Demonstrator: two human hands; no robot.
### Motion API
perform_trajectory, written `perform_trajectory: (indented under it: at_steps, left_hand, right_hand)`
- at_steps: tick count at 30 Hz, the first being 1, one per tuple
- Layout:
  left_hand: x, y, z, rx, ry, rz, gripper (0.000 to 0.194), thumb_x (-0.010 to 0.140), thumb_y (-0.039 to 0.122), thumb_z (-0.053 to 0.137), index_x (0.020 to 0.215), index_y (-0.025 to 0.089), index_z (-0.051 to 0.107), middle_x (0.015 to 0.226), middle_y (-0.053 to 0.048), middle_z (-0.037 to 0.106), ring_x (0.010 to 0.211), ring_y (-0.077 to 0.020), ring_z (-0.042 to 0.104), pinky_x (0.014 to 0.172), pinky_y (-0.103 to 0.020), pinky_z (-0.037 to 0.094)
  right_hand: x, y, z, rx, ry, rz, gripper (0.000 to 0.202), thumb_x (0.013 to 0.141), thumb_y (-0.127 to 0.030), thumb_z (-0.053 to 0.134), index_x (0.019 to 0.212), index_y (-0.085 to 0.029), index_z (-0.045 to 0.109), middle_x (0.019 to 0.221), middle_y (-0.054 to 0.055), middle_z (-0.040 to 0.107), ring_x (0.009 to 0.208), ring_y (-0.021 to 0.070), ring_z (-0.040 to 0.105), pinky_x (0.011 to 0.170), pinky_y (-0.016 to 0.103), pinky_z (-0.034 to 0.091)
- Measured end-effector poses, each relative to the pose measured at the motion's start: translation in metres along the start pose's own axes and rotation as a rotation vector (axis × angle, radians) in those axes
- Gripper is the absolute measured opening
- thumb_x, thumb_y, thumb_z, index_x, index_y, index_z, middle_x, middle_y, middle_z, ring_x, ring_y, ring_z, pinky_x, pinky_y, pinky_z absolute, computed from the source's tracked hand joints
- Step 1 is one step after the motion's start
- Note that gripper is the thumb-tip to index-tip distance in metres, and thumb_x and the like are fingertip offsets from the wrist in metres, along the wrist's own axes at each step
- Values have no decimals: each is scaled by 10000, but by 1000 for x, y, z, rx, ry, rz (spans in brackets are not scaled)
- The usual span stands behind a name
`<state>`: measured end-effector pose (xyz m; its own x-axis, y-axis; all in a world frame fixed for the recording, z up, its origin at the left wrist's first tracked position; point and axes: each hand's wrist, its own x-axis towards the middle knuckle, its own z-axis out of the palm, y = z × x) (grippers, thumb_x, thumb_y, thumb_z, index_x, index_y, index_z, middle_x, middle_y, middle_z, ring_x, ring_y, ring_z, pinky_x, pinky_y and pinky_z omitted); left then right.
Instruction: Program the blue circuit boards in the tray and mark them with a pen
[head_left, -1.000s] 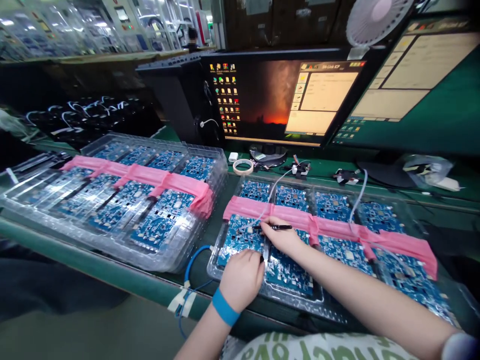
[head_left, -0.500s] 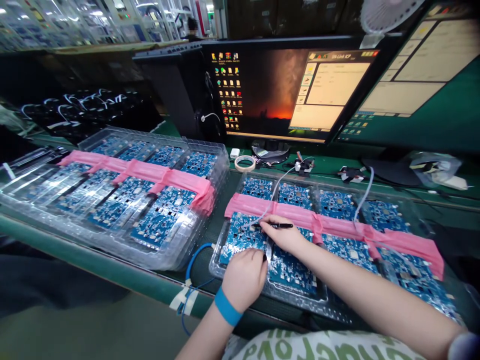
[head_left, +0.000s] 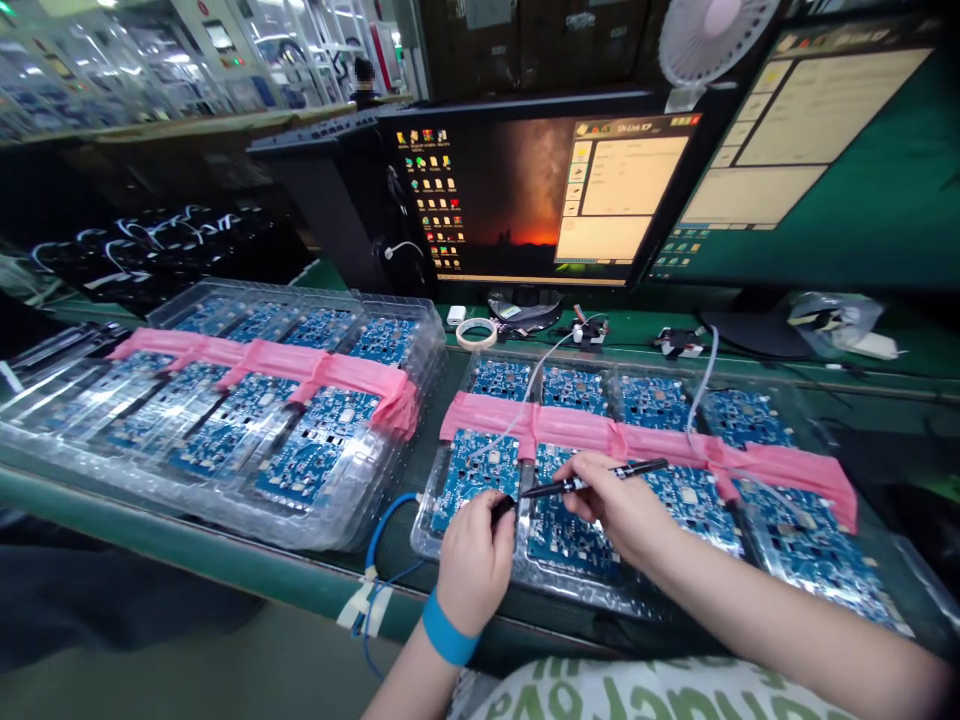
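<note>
My right hand [head_left: 611,500] pinches a black marker pen [head_left: 600,481], its tip pointing left. Between the thumb and fingers of my left hand [head_left: 478,545] is a black pen cap [head_left: 502,508], just short of the marker's tip. Both hands are over a clear plastic tray [head_left: 600,592] that holds several blue circuit boards [head_left: 574,535]. Beyond my left hand lies the front-left circuit board [head_left: 476,470], with the end of a pale cable [head_left: 529,385] resting on it. A pink strip [head_left: 574,424] runs across the middle of the tray.
Stacked clear trays [head_left: 330,525] with blue boards and a pink strip [head_left: 262,360] stand to the left. Behind are a monitor [head_left: 517,190], a second monitor [head_left: 795,180], a tape roll [head_left: 477,334] and a small fan [head_left: 712,40]. A blue cable [head_left: 379,525] crosses the bench edge.
My right hand has drawn the marker back from the front-left board, toward the right. My left hand has turned, showing the cap, and the marker's tip now points at it. The view has shifted slightly.
</note>
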<state>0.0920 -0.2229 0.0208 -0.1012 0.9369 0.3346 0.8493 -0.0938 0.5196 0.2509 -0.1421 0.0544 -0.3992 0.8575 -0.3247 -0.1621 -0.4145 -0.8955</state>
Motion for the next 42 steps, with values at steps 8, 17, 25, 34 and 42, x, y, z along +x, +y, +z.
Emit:
perform_trajectory:
  at_steps: [8,17,25,34,42]
  left_hand:
    - [1,11,-4,-37,-113,164,182,816,215,418,986,186,476,832,-43,561,771,-169,520,685,-311,412]
    - [-10,24,-17,-396,-438,75,135,804,205,432,915,194,509,834,-21,591,773,-125,543,694,-229,426]
    - [34,-31,-28,215,-96,165,309,792,346,446,1008,130,489,933,-101,566,890,-213,512,784,-356,394]
    - [73,-56,-13,604,-216,159,244,779,246,419,610,155,569,696,-65,598,827,-232,525,862,-442,296]
    - [74,-51,-6,673,-234,185,262,793,195,356,643,141,563,687,-93,602,801,-231,556,898,-466,257]
  right_hand:
    - [-6,14,2,-198,-120,-2,295,774,-377,445,851,-131,589,466,-18,511,398,83,409,402,195,300]
    - [-33,25,-4,-657,-331,-513,355,854,-295,297,1074,-210,563,1010,53,599,889,164,555,808,298,425]
    - [-7,15,4,-899,-436,-511,362,839,-316,348,1166,-197,449,804,38,620,736,157,550,695,284,414]
    - [18,33,23,-1631,-541,-898,358,722,-463,451,875,-152,540,696,64,579,748,204,469,837,352,266]
    - [23,39,22,-1628,-514,-915,337,726,-462,418,835,-170,545,657,48,573,669,187,479,845,339,265]
